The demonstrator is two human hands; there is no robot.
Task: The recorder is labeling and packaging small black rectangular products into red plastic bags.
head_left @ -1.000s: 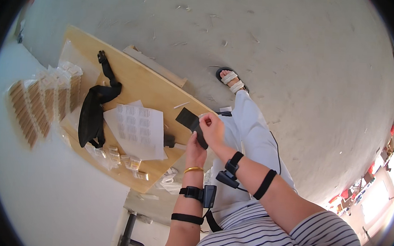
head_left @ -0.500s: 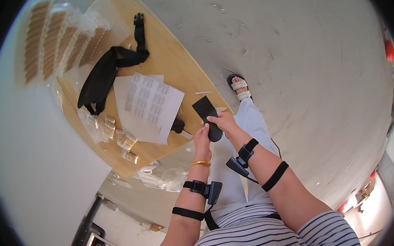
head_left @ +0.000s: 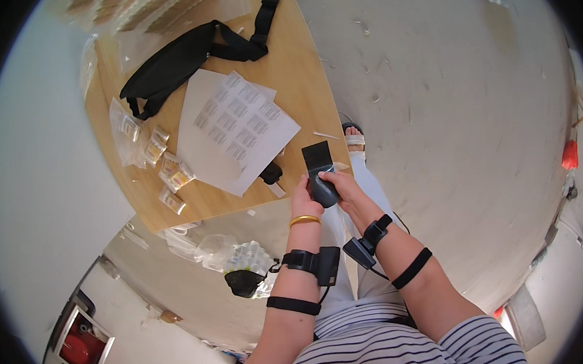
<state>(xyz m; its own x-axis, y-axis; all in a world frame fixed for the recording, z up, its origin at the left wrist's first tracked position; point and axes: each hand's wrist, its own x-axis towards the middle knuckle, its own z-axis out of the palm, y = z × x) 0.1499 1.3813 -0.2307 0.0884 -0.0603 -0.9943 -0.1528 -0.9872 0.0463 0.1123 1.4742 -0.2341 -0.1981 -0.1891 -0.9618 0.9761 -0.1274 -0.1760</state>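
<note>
When set against half a second ago, sees the black waist bag [head_left: 168, 64] higher and farther right on the wooden bench [head_left: 303, 96], with the printed sheet [head_left: 242, 122] turned too, and a black item [head_left: 244, 283] newly visible beside clear plastic [head_left: 214, 249] on the floor [head_left: 444, 91]. With left hand [head_left: 302, 197] and right hand [head_left: 344, 188] both pinching, holds the black flapped pouch [head_left: 317, 158] near the bench's edge. Shows a flat, dull rectangular flap above and a shinier, rounded end below the right thumb [head_left: 326, 177].
</note>
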